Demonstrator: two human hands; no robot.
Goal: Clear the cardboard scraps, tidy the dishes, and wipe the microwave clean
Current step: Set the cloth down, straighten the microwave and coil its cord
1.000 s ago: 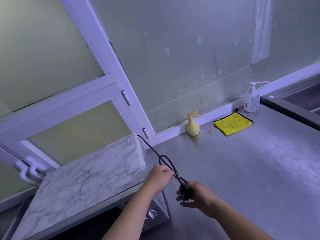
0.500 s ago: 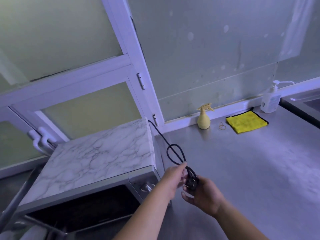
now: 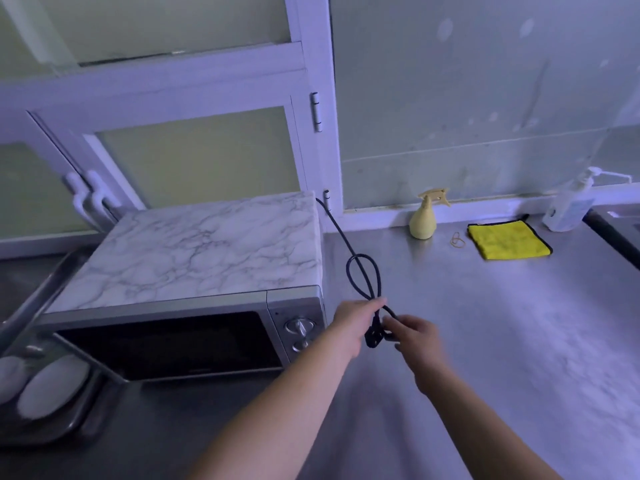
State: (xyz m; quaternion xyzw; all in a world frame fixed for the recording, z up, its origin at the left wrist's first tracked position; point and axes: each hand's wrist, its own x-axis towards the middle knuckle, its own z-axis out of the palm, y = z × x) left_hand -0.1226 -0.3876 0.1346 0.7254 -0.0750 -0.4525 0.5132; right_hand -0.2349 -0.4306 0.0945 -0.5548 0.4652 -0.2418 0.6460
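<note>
We have the microwave [image 3: 194,282] at left on the counter [image 3: 485,341], with the window frame [image 3: 194,91] behind it. A tray [image 3: 74,427] with plates [image 3: 52,386] in it sits left of the microwave's front. The cord [image 3: 363,278] runs from the microwave's rear right corner forward, looped, to our hands just right of the dials [image 3: 300,325]. Left hand [image 3: 356,323] pinches the cord, right hand [image 3: 415,336] is beside the plug [image 3: 375,336], grip blurred. Along the back wall, left to right: spray bottle [image 3: 424,220], rubber band [image 3: 458,239], cloth [image 3: 507,239], pump bottle [image 3: 571,206], all well apart from our hands
</note>
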